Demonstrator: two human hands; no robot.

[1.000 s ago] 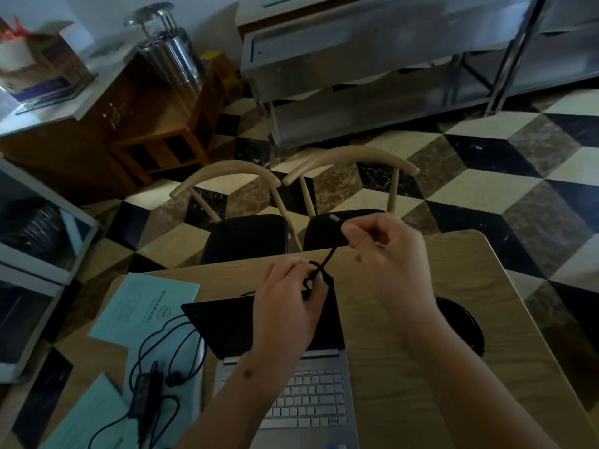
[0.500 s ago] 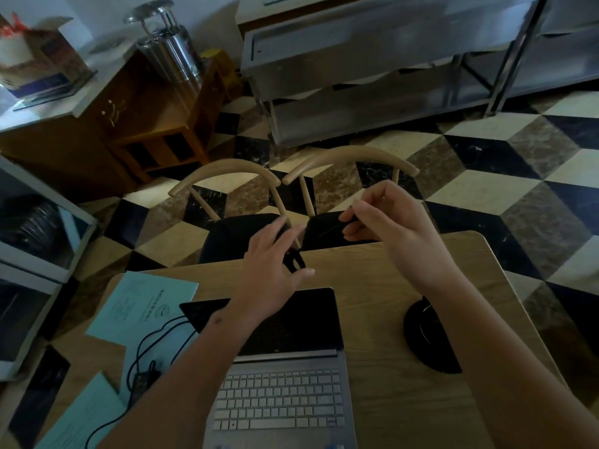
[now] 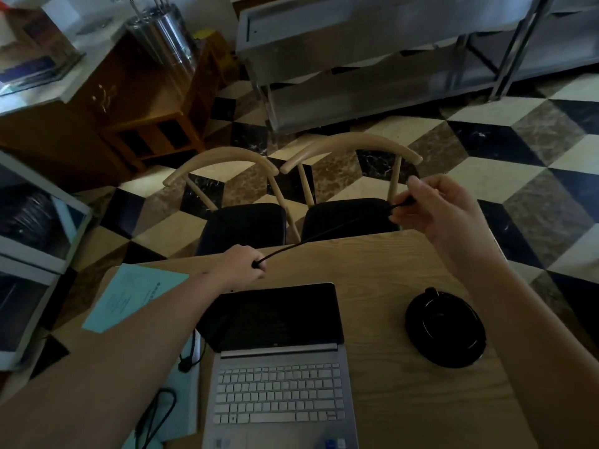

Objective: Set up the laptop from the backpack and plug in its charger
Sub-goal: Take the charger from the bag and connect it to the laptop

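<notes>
A silver laptop [image 3: 278, 387] lies open on the wooden table [image 3: 382, 267], its screen dark. Above its far edge a thin black charger cable [image 3: 327, 233] is stretched taut between both hands. My left hand [image 3: 240, 265] grips one end of the stretch just beyond the screen. My right hand [image 3: 434, 205] pinches the plug end higher up, over the right chair seat. More of the cable [image 3: 191, 351] hangs in loops left of the laptop, partly hidden under my left forearm.
Light-blue papers [image 3: 129, 296] lie at the table's left. A round black object [image 3: 445, 332] sits right of the laptop. Two wooden chairs with black seats [image 3: 246, 222] stand at the far edge. Beyond are a checkered floor, steel shelving [image 3: 372, 59] and a wooden cabinet.
My hands have moved apart, the right one up and to the right, the left staying low. The cable between them has gone from a small loop to a straight line.
</notes>
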